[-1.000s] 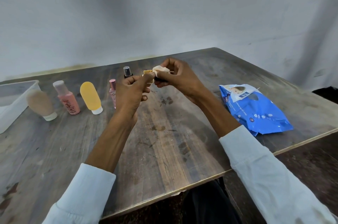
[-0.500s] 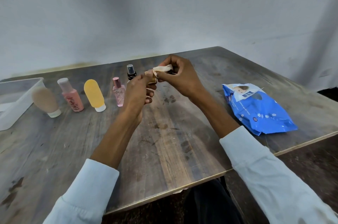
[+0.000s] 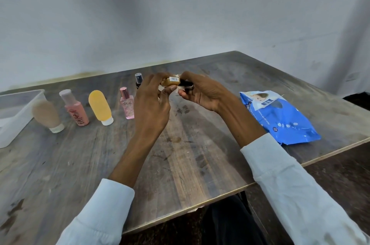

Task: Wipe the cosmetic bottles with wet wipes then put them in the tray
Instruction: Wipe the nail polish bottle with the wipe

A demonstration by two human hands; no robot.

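Above the worktop point(image 3: 180, 164), both hands meet in mid-air on one small amber bottle point(image 3: 170, 83). The left hand point(image 3: 153, 104) pinches its amber body, base label facing the camera; the right hand point(image 3: 202, 92) curls round the dark cap end with a scrap of wipe point(image 3: 178, 91). The bottle's long axis lies roughly level, running left to right between the hands. The tray point(image 3: 24, 108) sits far left, past five standing bottles point(image 3: 100, 106), so the left hand is nearer it.

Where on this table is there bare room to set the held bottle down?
Bare wood lies between the wipes pack and the pink perfume bottle, under both forearms, and along the near edge. Crowded: the bottle row from beige tube to black spray bottle, beside the tray.
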